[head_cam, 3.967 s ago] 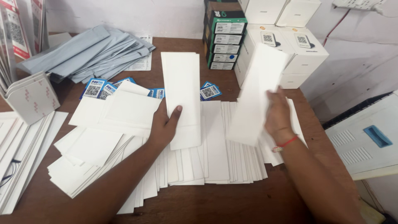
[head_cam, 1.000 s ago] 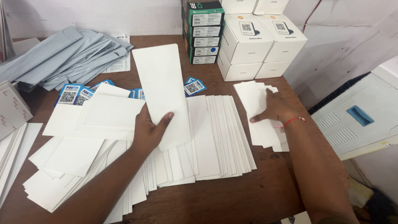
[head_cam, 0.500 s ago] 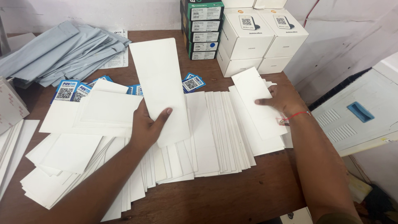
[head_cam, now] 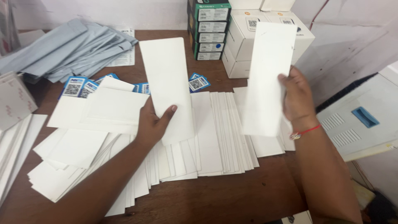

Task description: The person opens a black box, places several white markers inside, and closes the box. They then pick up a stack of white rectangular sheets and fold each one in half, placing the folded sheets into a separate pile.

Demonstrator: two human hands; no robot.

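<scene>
White card (head_cam: pixel 168 89) pinched in left hand (head_cam: pixel 151 124), another card (head_cam: pixel 267 79) in right hand (head_cam: pixel 296 97) (loosely); either might slip onto the fanned stack (head_cam: pixel 215 137).

Packaging and labels on the wooden table (head_cam: pixel 232 199)

Dark stacked boxes (head_cam: pixel 208 29) and white cartons (head_cam: pixel 242 39) are set at its far edge; blue-bordered code labels (head_cam: pixel 78 87) lie mid-table.

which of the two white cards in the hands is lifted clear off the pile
The white card in the right hand, held upright; the left hand keeps its card low.
</scene>
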